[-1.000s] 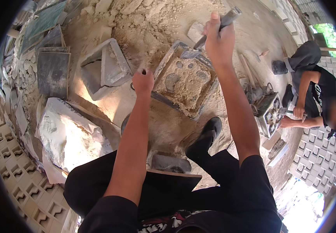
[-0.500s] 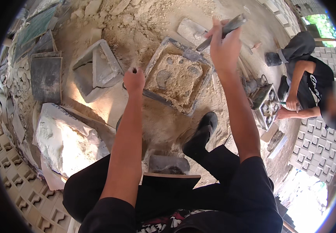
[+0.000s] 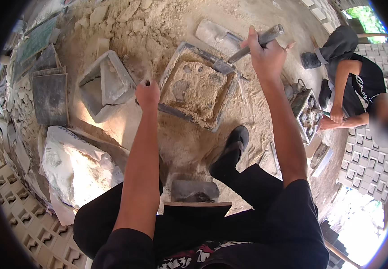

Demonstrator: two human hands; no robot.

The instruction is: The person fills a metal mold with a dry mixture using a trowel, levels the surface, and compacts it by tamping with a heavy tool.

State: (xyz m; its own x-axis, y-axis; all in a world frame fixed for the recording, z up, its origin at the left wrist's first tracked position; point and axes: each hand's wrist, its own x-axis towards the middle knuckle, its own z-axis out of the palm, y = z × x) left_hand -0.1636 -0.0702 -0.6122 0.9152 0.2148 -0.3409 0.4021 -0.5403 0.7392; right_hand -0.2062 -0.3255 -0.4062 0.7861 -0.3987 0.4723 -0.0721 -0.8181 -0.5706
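Note:
Packed tan sand fills a square grey mould frame [image 3: 221, 120] lying tilted on the ground ahead of me, with round hollows in the sand surface [image 3: 194, 89]. My right hand [image 3: 268, 56] grips a thick, dark bar-like tool [image 3: 273, 32] beyond the frame's right side; its lower end reaches a dark piece [image 3: 223, 67] on the frame's far-right edge. Whether the two are joined, I cannot tell. At the frame's left corner, my left hand [image 3: 148, 95] is closed in a fist; what it holds is hidden. A dark strip [image 3: 176, 110] runs along the frame's near-left side beside that fist.
An open grey box-like frame [image 3: 108, 85] stands left, near dark flat boards [image 3: 50, 99] and a pale sack of powder [image 3: 79, 166]. Loose sandy lumps [image 3: 135, 22] lie at the back. On the right, a person [image 3: 360, 85] works over a smaller mould [image 3: 309, 115].
My right hand has shifted slightly right and downward with the bar-like tool. The whole scene, including my left fist and the mould frame, sits a little further left in view.

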